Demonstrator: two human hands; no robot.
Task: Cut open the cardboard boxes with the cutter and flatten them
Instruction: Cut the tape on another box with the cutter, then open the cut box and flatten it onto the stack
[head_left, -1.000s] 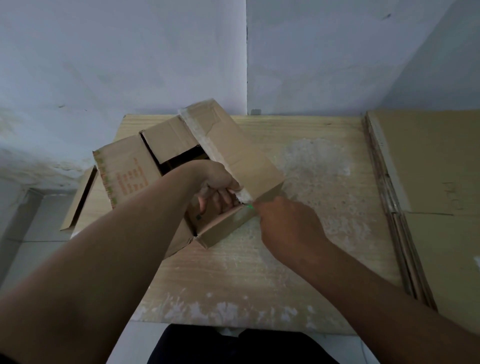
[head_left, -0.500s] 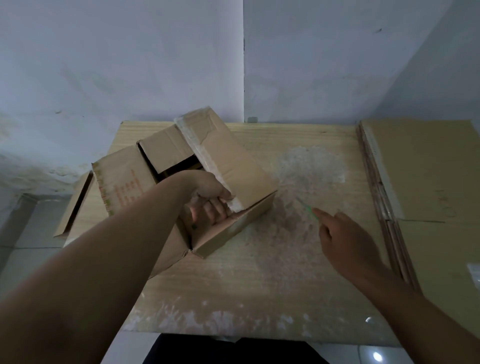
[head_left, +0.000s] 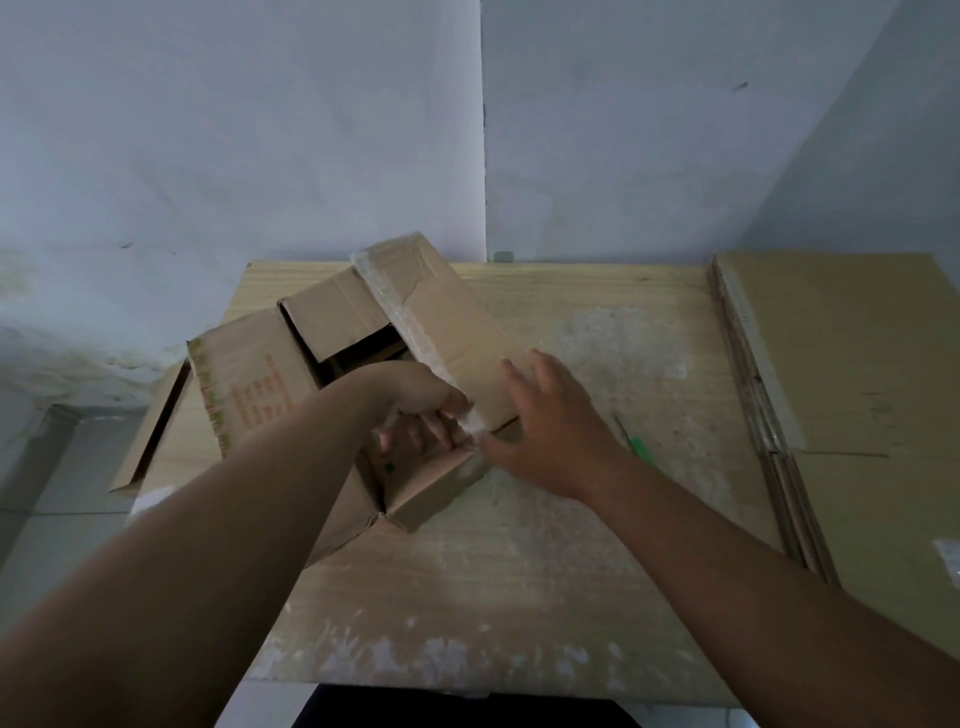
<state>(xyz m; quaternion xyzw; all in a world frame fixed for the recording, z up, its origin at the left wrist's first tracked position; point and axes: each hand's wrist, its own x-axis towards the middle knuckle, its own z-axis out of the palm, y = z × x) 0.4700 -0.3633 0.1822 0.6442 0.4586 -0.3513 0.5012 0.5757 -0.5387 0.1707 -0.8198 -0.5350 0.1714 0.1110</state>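
Head view: the taped flap (head_left: 447, 332), long axis running away leftward, is pinched by the left hand (head_left: 415, 410); the spread, empty right hand (head_left: 550, 431) is nearer its outer face.

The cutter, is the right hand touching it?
Apart. The head view shows the cutter lying on the table, bare wood between it and the open right hand at the box.

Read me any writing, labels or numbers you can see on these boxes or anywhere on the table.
Orange print in rows on the left flap of the open cardboard box: too blurred to read.
Small dark green mark on the box's near end panel: too small to read.
Faint dark marks on the flattened cardboard stack at right: illegible.
Nothing else carries text.
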